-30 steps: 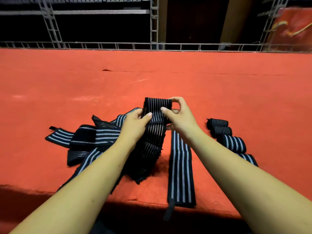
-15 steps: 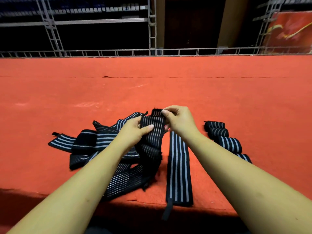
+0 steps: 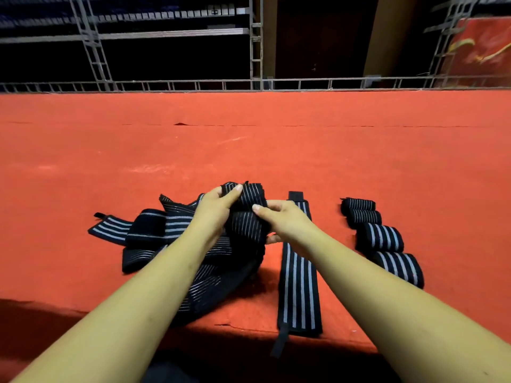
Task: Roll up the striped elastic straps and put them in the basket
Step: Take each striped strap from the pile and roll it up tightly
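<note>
Four rolled straps point(image 3: 380, 237) right of right hand point(image 3: 287, 219); flat strap point(image 3: 298, 294) beneath its wrist; loose pile point(image 3: 154, 230) under left hand point(image 3: 215, 208); half-rolled strap point(image 3: 246, 225) gripped between both.

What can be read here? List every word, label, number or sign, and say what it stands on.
None can be read.
Shelf tags: too small.
Red banner: yellow marks, blurred.
On the held strap, flat strap, rolled straps: stripes only, no print shows.
</note>
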`<act>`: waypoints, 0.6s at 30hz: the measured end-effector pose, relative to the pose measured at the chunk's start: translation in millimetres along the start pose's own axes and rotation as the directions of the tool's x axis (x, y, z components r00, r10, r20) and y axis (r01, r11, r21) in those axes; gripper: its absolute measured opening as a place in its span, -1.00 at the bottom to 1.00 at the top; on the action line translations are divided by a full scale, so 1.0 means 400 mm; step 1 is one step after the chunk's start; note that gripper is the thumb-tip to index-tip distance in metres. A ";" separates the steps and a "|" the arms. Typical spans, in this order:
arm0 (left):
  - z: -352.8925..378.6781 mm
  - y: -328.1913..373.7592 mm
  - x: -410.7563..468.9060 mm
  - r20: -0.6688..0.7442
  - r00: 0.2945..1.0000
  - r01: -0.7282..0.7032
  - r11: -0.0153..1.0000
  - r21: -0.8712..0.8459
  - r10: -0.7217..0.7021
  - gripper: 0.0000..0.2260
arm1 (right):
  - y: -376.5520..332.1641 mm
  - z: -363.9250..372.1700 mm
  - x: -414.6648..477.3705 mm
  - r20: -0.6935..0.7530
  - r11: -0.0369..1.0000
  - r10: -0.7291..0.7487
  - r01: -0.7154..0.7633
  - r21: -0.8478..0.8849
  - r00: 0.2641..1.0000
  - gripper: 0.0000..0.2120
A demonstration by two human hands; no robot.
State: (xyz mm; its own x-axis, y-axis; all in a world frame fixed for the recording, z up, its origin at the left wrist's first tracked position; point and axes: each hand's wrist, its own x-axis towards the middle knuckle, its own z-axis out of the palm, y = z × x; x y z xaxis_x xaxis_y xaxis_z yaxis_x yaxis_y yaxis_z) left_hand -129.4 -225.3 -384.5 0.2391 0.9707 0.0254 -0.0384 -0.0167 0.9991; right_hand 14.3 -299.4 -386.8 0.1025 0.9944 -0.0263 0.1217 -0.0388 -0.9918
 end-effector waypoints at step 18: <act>-0.116 -0.084 0.036 -0.324 0.930 -0.026 0.910 0.413 0.173 -0.66 | -0.007 -0.093 0.046 -0.479 0.905 0.198 0.028 0.424 0.855 -0.83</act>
State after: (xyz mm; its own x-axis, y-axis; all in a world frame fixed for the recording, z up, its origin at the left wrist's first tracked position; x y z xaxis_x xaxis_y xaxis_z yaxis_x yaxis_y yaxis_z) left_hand -169.4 -199.5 -419.3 -0.0986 0.9777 0.1857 0.3594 -0.1390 0.9228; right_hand 52.6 -284.6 -379.9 0.5846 0.7956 -0.1589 -0.3052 0.0342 -0.9517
